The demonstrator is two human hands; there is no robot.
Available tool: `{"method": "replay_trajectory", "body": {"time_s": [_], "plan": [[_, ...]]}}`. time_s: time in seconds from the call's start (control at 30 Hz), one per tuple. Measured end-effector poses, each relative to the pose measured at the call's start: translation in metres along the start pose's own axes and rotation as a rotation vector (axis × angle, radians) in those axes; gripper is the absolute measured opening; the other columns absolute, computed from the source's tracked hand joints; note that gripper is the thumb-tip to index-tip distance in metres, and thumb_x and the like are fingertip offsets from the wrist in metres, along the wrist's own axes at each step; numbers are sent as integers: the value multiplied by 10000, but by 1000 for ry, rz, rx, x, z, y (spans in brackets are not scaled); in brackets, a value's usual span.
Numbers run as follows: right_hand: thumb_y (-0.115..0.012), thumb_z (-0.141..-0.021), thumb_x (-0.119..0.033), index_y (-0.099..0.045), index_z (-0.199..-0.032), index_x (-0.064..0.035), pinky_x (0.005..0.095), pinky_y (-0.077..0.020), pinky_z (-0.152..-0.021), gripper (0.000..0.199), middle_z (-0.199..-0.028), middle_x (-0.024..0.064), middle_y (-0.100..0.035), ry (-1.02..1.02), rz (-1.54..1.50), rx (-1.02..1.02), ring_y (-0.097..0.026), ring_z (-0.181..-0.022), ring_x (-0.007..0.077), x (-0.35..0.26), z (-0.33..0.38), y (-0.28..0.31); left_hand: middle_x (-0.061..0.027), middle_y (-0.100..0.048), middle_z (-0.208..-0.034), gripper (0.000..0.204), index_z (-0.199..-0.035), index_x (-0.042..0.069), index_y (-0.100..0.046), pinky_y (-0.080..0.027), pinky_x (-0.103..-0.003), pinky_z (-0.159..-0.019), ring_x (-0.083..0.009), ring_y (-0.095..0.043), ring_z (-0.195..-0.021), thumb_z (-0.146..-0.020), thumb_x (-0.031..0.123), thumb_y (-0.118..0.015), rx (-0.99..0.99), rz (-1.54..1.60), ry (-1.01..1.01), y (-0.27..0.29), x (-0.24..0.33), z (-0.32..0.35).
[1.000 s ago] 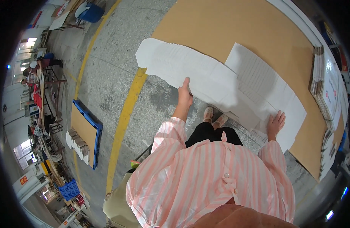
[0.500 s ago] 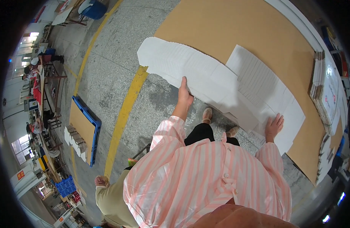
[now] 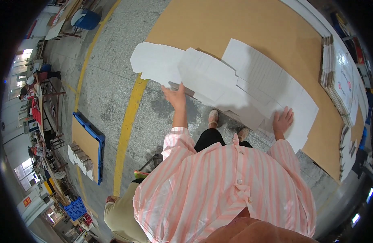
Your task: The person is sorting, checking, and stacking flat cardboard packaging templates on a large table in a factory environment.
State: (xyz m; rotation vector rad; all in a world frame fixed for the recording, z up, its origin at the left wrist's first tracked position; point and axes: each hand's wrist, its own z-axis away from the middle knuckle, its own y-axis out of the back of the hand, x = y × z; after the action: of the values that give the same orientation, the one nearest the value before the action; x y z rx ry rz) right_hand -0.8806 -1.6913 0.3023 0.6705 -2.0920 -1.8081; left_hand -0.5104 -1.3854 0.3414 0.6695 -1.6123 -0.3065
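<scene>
Open brown board left of cartons

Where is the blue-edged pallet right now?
In the head view, the blue-edged pallet lies on the floor at left, across the wide yellow line from the person's left hand.

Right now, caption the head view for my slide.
The left hand at the near edge of white cardboard sheets, the right hand resting on top, brown board beneath.

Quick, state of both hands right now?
Left hand: open, at the near edge of flat white cardboard sheets.
Right hand: open, flat on those sheets.
</scene>
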Motion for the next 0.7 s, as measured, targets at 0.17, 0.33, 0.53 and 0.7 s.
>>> {"method": "replay_trajectory", "body": {"time_s": [0.17, 0.33, 0.53, 0.7], "plan": [[-447, -834, -504, -255, -1366, -174, 497, -117, -1046, 654, -1434, 114, -191, -17, 28, -22, -146, -1322, 321, -3, 2, 2, -138, -484, -1213, 548, -1199, -3, -431, -358, -402, -937, -286, -470, -1104, -844, 399, -545, -386, 758, 411, 6, 21, 32], [-467, -822, -504, -326, -1342, -124, 513, -120, -1039, 660, -1418, 158, -222, -16, -23, 47, -170, -1308, 344, 10, 2, 0, -66, -576, -1096, 453, -1107, 78, -542, -440, -385, -861, -217, -538, -1014, -869, 457, -474, -594, 1591, 894, -1, 63, 85], [-465, -816, -498, -334, -1335, -105, 528, -115, -1037, 664, -1406, 176, -241, -36, -54, -42, -170, -1310, 354, -3, 0, 9, -93, -602, -998, 258, -1029, -49, -564, -462, -309, -757, -186, -577, -857, -806, 72, -607, -524, 863, 613, -14, 45, 91], [-447, -818, -504, -306, -1345, -104, 531, -104, -1041, 676, -1412, 171, -225, 69, -82, -39, -158, -1315, 352, 11, 0, 29, -53, -607, -884, 225, -938, -77, -588, -435, -259, -632, -114, -532, -736, -844, 127, -587, -524, 424, -20, -20, 47, 102]]}}
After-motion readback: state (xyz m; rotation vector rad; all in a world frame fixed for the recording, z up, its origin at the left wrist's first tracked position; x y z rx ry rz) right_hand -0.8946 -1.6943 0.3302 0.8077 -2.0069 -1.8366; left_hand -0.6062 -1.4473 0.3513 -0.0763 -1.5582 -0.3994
